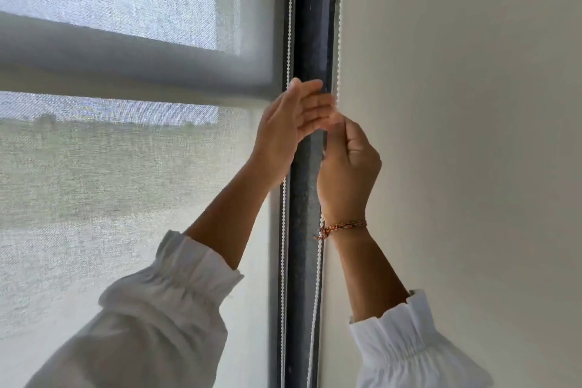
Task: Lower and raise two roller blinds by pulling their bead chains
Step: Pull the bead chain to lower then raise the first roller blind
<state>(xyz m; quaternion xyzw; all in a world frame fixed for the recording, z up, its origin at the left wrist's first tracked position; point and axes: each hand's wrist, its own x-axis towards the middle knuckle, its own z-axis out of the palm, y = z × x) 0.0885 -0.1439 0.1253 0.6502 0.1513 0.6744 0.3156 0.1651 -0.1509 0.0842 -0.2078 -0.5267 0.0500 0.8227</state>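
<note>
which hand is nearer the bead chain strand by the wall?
Right. The right hand is closed around the bead chain strand by the wall. The left hand is open, fingers stretched toward that strand from the window side, with its wrist over the other strand.

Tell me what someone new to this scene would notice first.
Two bare hands meet mid-frame at the dark vertical window frame: the left hand with fingers spread open, the right hand closed around the white bead chain beside the plain cream wall. To the left, the grey bottom bar of a translucent woven roller blind crosses the window, with a second sheer blind behind it.
</note>
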